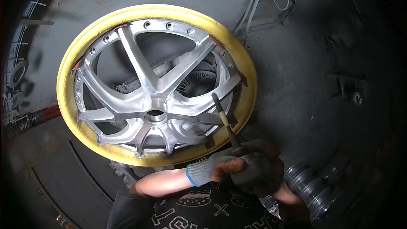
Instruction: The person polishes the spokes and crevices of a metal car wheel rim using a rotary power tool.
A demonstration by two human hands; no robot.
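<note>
A silver multi-spoke wheel rim (157, 82) has its outer edge wrapped in yellow tape (70, 72). My left hand (218, 167), in a grey knitted glove with a blue cuff and stained fingers, is closed round the body of a dark power tool (252, 171). My right hand (271, 157), in a dark dirty glove, is wrapped round the same tool from the right. The tool's long thin shaft (224, 121) points up and left, and its dark tip lies over or close to a right-hand spoke. Whether the tip touches the metal, I cannot tell.
Several stacked dark metal rims (309, 191) stand at the lower right. Pale cables (254, 6) run down the wall at the top. Discs hang on a rack (19, 74) at the far left, above a red tube (51, 112). Another dark wheel shows behind the spokes.
</note>
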